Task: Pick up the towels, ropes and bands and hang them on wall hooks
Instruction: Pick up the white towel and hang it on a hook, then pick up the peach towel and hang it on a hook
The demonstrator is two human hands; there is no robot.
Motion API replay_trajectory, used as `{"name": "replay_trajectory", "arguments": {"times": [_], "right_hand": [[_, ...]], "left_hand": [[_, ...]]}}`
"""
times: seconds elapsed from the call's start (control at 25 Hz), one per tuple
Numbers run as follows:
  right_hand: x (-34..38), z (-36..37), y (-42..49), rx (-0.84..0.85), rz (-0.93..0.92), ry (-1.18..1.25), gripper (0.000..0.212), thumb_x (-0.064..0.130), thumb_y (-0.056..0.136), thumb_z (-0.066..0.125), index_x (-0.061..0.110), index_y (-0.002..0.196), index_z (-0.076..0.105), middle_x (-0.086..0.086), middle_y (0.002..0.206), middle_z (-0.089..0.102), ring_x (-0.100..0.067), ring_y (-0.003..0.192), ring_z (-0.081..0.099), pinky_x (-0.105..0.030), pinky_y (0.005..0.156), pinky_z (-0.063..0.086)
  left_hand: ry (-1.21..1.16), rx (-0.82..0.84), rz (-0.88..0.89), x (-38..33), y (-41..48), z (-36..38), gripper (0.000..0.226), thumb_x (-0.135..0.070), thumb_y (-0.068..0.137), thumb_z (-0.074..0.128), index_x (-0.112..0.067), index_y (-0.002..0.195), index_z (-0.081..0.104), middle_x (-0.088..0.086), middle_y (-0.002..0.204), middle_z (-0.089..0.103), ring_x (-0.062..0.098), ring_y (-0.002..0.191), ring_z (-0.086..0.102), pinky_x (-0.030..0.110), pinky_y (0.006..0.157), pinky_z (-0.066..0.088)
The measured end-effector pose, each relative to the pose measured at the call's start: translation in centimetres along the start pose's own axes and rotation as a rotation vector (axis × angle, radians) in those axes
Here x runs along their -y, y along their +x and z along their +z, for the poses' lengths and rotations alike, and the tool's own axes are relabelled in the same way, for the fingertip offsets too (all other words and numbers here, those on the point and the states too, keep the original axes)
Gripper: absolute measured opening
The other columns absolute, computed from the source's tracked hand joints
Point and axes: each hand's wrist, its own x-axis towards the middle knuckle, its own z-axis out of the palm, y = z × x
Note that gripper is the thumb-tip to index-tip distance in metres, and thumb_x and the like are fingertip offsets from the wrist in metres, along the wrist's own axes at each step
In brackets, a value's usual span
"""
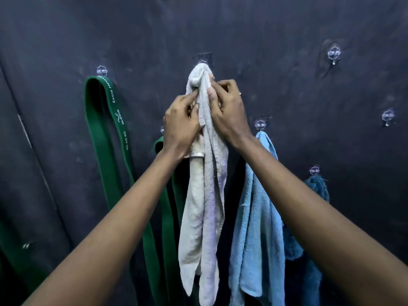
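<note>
Spanning everything: dark wall (287,29) | green band (95,138) hangs left of white towel (203,206) | blue towel (256,217) hangs just right of it | left hand (180,127) and right hand (229,113) pinch white towel's upper part | clear hook (202,60) at white towel's top

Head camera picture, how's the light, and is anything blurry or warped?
In the head view the light is dim and the dark wall swallows detail; the white terry towel, pinched by the left hand and right hand, is the brightest thing; lettering on the green rubber band reads sharp; the clear plastic hook glints slightly; the wide lens bows lines near the edges.
</note>
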Motion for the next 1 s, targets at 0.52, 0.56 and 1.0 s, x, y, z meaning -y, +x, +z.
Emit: {"name": "replay_trajectory", "arguments": {"times": [0.52, 0.56, 1.0], "right_hand": [[-1.3, -4.5, -4.2, -0.024, 0.109, 0.03, 0.045, 0.027, 0.103, 0.041, 0.008, 0.143, 0.047, -0.007, 0.133, 0.045, -0.013, 0.126, 0.046, -0.023, 0.11, 0.034], [-1.4, -5.5, -5.2, -0.006, 0.104, -0.025, 0.043, 0.026, 0.103, 0.041, 0.009, 0.142, 0.048, -0.007, 0.132, 0.046, -0.013, 0.125, 0.047, -0.025, 0.11, 0.035], [-5.0, -30.8, -19.3, 0.329, 0.481, -0.845, 0.036, 0.025, 0.093, 0.05, 0.003, 0.122, 0.055, -0.018, 0.12, 0.053, -0.038, 0.111, 0.055, -0.044, 0.098, 0.043]], "left_hand": [[0.168, -0.095, 0.247, -0.9, -5.2, -3.6, 0.025, -0.013, 0.093, 0.05, -0.01, 0.115, 0.061, 0.01, 0.121, 0.054, 0.02, 0.113, 0.049, 0.027, 0.101, 0.036], [0.205, 0.035, 0.367, -1.2, -6.7, -3.3, 0.027, -0.012, 0.093, 0.051, -0.009, 0.118, 0.061, 0.01, 0.124, 0.055, 0.022, 0.114, 0.049, 0.028, 0.102, 0.034], [-0.086, 0.895, 0.366, -6.5, -13.1, 6.2, 0.045, -0.019, 0.088, 0.053, -0.019, 0.132, 0.057, 0.007, 0.134, 0.06, 0.024, 0.124, 0.055, 0.029, 0.106, 0.035]]}}
